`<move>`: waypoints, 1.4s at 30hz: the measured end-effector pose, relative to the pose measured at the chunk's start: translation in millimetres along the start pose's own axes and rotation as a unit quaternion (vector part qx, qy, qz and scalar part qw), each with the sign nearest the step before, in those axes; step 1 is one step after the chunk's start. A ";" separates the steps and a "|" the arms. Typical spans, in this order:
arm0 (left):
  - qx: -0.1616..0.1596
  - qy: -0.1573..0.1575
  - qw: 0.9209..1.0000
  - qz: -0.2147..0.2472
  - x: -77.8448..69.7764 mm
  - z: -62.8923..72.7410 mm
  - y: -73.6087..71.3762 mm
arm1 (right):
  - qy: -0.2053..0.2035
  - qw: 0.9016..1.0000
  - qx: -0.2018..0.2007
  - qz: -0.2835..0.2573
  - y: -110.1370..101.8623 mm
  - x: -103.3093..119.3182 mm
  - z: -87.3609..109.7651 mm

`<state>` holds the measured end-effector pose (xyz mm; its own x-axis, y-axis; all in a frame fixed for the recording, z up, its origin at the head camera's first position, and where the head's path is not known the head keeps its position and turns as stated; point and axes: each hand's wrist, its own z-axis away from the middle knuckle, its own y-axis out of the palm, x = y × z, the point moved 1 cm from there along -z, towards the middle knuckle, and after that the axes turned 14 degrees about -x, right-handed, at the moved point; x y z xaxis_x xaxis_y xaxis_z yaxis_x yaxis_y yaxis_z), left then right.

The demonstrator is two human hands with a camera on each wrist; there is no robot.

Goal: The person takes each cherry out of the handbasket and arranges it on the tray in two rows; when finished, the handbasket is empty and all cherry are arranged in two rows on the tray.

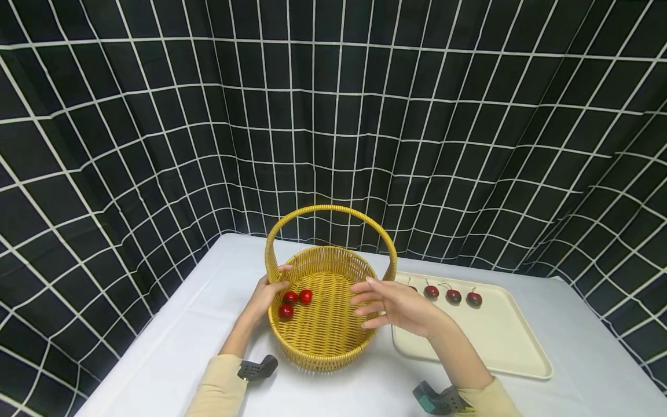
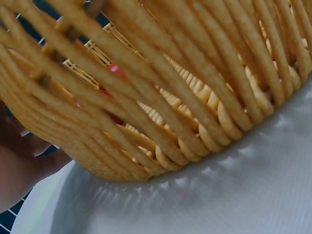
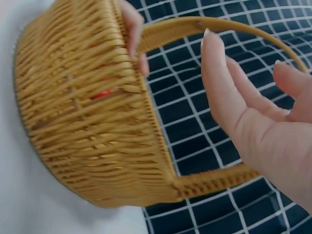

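A yellow wicker basket with a tall arched handle stands on the white table. Three red cherries lie inside it, grouped at the left. My left hand grips the basket's left rim near the foot of the handle, fingers over the edge; only part of this hand shows in the left wrist view. Over the right rim hovers my right hand, fingers spread and holding nothing. In the right wrist view this hand is apart from the wicker side.
To the right of the basket lies a cream tray. Several dark red cherries with stems sit in a row along its far side; the leftmost is partly hidden. A black cloth with white grid lines hangs behind the table.
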<state>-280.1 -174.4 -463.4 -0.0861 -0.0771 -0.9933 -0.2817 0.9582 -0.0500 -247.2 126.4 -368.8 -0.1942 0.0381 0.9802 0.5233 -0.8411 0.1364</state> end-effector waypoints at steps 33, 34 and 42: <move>0.003 0.000 1.000 -0.008 1.2 -1.4 1.1 | 0.105 0.988 -0.102 0.043 54.9 -44.4 -66.7; 0.002 -0.001 1.000 -0.008 1.2 -1.5 1.1 | 0.106 0.988 -0.101 0.047 57.3 -45.1 -68.0; -0.003 0.003 1.000 -0.002 0.5 -0.5 -0.1 | 0.120 0.987 -0.092 0.060 74.1 -49.8 -78.6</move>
<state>-280.5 -174.6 -463.8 -0.0909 -0.0820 -0.9925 -0.2885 0.9560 -0.0525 -264.0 19.8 -418.7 -0.3430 -0.1773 0.9225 0.3991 -0.9165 -0.0278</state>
